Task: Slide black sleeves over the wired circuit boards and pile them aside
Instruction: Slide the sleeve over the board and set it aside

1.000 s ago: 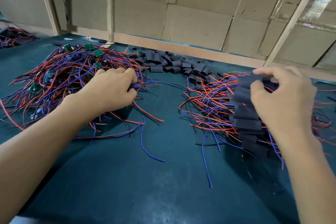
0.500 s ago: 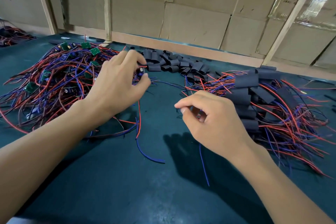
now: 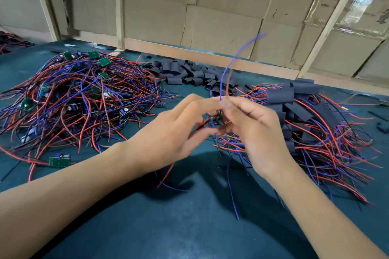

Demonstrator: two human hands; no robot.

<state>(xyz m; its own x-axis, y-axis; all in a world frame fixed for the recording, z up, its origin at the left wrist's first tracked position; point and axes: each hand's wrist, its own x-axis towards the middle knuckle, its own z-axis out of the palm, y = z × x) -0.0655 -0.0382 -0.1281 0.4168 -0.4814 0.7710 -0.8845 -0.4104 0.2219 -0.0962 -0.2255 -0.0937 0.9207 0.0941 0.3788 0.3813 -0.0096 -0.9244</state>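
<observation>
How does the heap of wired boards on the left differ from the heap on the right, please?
The left heap shows bare green circuit boards among its wires; the right heap has black sleeves over its boards. The left heap lies spread out and tangled; the right heap has its sleeved ends stacked together, with the wires fanning outward. Both are red and blue wire bundles on the green table.

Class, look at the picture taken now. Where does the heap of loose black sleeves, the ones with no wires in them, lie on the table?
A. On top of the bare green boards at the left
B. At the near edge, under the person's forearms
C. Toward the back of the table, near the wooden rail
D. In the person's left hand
C: the loose black sleeves lie in a heap at the back of the table, close to the wooden rail.
</observation>
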